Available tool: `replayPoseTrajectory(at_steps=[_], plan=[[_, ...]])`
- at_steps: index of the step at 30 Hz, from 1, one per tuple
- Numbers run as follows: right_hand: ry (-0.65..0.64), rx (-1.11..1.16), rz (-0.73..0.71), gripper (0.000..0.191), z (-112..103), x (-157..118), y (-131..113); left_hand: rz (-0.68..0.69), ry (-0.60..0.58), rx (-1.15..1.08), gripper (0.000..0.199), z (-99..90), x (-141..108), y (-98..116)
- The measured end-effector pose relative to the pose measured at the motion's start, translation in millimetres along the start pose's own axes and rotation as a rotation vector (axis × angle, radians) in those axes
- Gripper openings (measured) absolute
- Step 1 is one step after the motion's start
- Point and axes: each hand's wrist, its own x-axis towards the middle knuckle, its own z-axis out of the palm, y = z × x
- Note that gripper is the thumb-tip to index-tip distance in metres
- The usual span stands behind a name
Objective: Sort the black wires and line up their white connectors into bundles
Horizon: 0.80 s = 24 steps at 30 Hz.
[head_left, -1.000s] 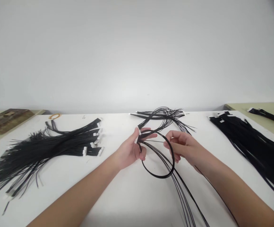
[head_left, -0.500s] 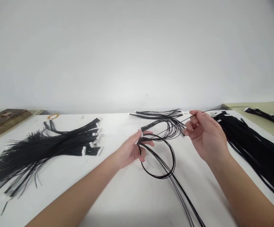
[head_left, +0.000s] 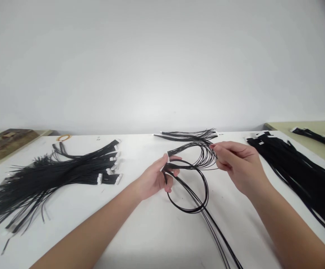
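My left hand (head_left: 158,175) is closed on the white connector end of a black wire harness (head_left: 206,186), over the middle of the white table. From that connector, some wires curl round in a loop and others run down toward the near edge. My right hand (head_left: 232,158) pinches thin black wires (head_left: 201,155) of the same bundle, to the right of the left hand. Exactly how many wires lie between its fingertips is hidden. Just behind the hands, another small bunch of black wires (head_left: 185,135) with a white connector lies on the table.
On the left lies a big pile of black wire harnesses (head_left: 61,172) with white connectors. Another dark pile (head_left: 299,175) covers the right side. An orange ring (head_left: 64,138) and a brown box (head_left: 8,144) sit at the back left. A white wall (head_left: 162,67) rises behind the table (head_left: 140,224).
My right hand has moved left and slightly down, closer to the wire bundle, and the single wire stretched out behind it no longer shows. My left hand has stayed in place.
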Motion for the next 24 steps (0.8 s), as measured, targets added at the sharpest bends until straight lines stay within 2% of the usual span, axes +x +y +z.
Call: replayPoseTrajectory(at_steps=[4,7,24], plan=[[-0.058,-0.292,-0.022,0.014,5.1,-4.3,-1.0,-0.022,-0.049,0.013,0.045,-0.6,-1.1,0.5],[-0.116,-0.422,-0.020,0.014,6.9,-5.6,-2.2,-0.026,-0.069,0.020,0.045,-0.8,-1.9,0.9],[-0.132,-0.536,-0.091,0.012,8.5,-6.6,1.6,-0.043,-0.094,0.096,0.052,-2.2,-0.6,-0.7]])
